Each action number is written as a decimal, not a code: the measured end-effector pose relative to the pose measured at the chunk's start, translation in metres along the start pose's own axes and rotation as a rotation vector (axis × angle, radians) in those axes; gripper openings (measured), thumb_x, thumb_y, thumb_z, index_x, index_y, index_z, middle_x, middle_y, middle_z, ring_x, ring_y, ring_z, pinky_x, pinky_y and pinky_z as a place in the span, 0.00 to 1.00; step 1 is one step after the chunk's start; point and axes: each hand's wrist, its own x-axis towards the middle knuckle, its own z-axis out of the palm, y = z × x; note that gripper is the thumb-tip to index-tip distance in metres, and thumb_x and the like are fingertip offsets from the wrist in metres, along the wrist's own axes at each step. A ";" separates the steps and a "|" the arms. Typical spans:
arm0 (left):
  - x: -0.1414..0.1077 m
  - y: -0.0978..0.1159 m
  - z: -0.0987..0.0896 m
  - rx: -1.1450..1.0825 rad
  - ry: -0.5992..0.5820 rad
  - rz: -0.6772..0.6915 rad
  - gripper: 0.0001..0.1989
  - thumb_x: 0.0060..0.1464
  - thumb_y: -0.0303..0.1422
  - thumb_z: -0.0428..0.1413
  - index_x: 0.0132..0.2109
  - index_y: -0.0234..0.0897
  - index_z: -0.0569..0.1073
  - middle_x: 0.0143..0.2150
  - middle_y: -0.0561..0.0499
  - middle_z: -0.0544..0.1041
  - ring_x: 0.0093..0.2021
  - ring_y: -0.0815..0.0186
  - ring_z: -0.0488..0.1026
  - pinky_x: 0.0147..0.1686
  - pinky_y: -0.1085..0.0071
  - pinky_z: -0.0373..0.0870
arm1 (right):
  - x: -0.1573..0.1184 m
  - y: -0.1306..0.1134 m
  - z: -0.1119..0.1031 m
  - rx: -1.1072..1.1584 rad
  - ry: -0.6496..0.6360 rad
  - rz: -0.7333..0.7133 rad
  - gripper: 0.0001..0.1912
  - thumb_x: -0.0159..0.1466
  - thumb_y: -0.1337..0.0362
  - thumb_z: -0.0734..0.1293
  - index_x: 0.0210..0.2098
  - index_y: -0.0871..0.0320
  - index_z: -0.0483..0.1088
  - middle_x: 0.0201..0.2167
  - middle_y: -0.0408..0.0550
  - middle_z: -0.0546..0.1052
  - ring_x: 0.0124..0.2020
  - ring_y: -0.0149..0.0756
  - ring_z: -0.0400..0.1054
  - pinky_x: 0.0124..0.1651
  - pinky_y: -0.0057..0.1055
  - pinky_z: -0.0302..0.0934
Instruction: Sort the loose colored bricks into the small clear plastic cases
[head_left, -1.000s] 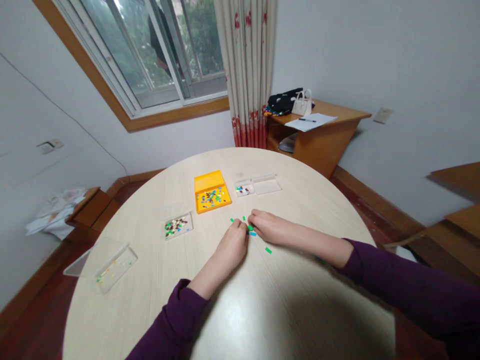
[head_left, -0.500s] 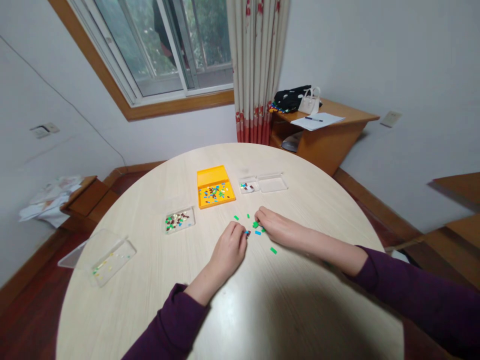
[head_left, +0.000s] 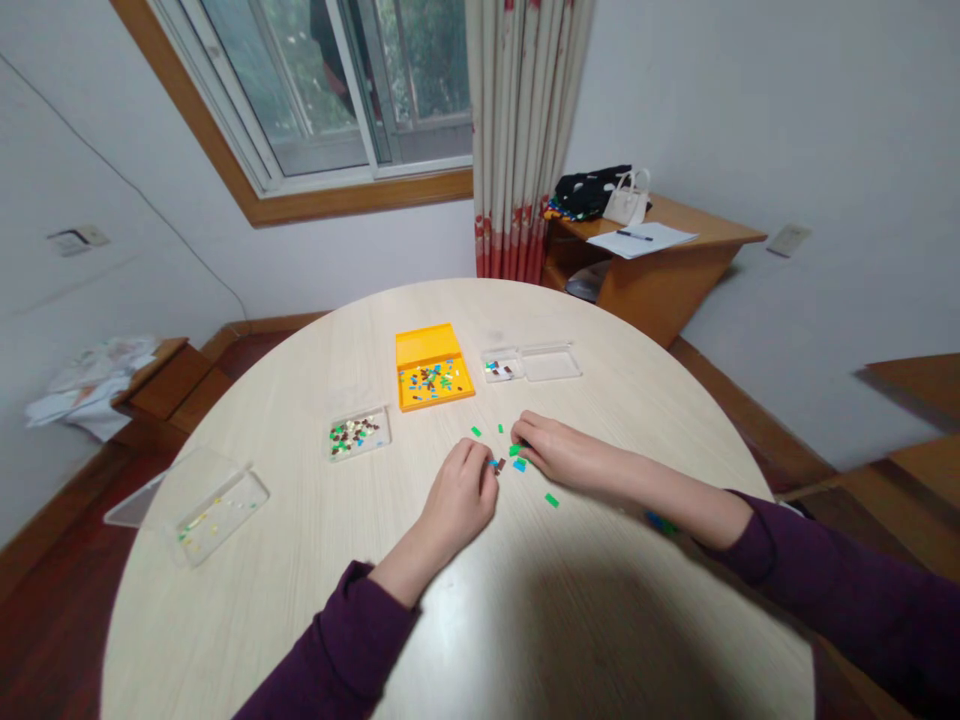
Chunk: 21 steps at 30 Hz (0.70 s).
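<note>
In the head view, the person's hands, nearly together over one green piece a second ago, have drawn apart above the round, pale wood-grain tabletop (head_left: 300,600). That gap now bares small dark-brown flat pieces (head_left: 501,465) at the left hand's (head_left: 461,490) fingertips; this suggests each hand is dealing with separate pieces. The left hand's fingers are curled inward beside the brown pieces, but whether they grip anything cannot be told. The right hand (head_left: 551,447) bends its fingers down at small bright-green plastic pieces (head_left: 515,451); its grip is hidden too. A small blue flat piece (head_left: 520,466) lies between the hands, and a lone green rectangular piece (head_left: 552,500) lies nearer the tabletop's near edge. Toward the far edge stands an open yellow plastic box (head_left: 425,347) of mixed pieces; an open clear plastic case (head_left: 551,362) sits right of it.
</note>
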 end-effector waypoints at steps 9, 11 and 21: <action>0.001 -0.006 0.006 0.037 -0.090 0.035 0.05 0.59 0.29 0.51 0.41 0.35 0.70 0.37 0.47 0.69 0.40 0.62 0.68 0.42 0.64 0.68 | -0.004 0.010 0.007 0.025 0.054 -0.032 0.07 0.62 0.76 0.58 0.35 0.62 0.65 0.36 0.52 0.70 0.35 0.34 0.64 0.40 0.29 0.58; 0.002 -0.007 0.008 0.044 -0.089 0.045 0.05 0.60 0.29 0.50 0.39 0.36 0.70 0.36 0.48 0.69 0.39 0.62 0.69 0.41 0.65 0.69 | 0.000 0.015 -0.001 0.057 0.107 -0.016 0.05 0.63 0.73 0.59 0.35 0.61 0.65 0.35 0.52 0.70 0.35 0.35 0.64 0.40 0.30 0.58; 0.002 -0.009 0.009 0.065 -0.089 0.061 0.07 0.60 0.27 0.47 0.40 0.35 0.70 0.39 0.45 0.71 0.40 0.61 0.69 0.41 0.63 0.70 | 0.083 0.045 -0.054 -0.091 0.256 0.143 0.10 0.62 0.74 0.59 0.39 0.64 0.70 0.40 0.59 0.75 0.41 0.42 0.66 0.46 0.33 0.57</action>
